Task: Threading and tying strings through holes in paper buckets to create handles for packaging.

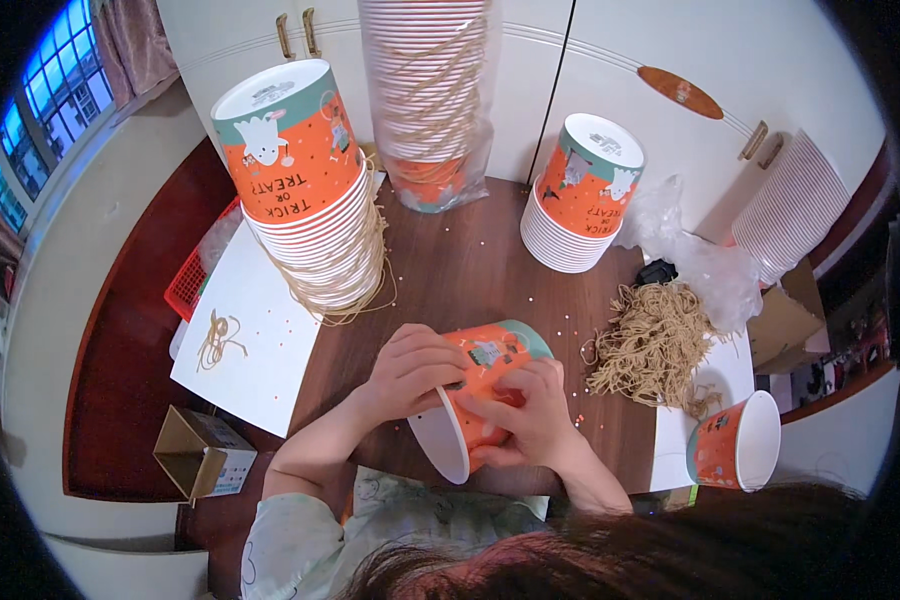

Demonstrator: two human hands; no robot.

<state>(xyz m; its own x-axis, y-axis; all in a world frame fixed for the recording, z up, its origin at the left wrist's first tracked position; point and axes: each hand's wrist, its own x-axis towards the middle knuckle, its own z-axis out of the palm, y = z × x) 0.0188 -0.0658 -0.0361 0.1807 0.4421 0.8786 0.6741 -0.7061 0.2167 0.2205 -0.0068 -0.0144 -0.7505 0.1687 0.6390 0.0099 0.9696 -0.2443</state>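
Observation:
On its side near the table's front edge lies an orange paper bucket (482,372) with a green base and a white rim, its open mouth facing toward me and to the left. My left hand (417,368) is closed over the upper part of the rim, fingers bent at the edge. My right hand (532,412) grips the bucket's right side, its fingers curled against the orange wall. A small dark spot shows by my left fingertips; whether it is a hole or a cord end I cannot tell. The bucket's far underside is hidden.
Stacked upside-down buckets (295,190) draped with cords stand left; a shorter stack (582,190) is behind right. A wrapped tall stack (435,90) stands at the back. Tan cord pile (653,345) and single bucket (715,445) lie right. Carton (202,455) sits lower left.

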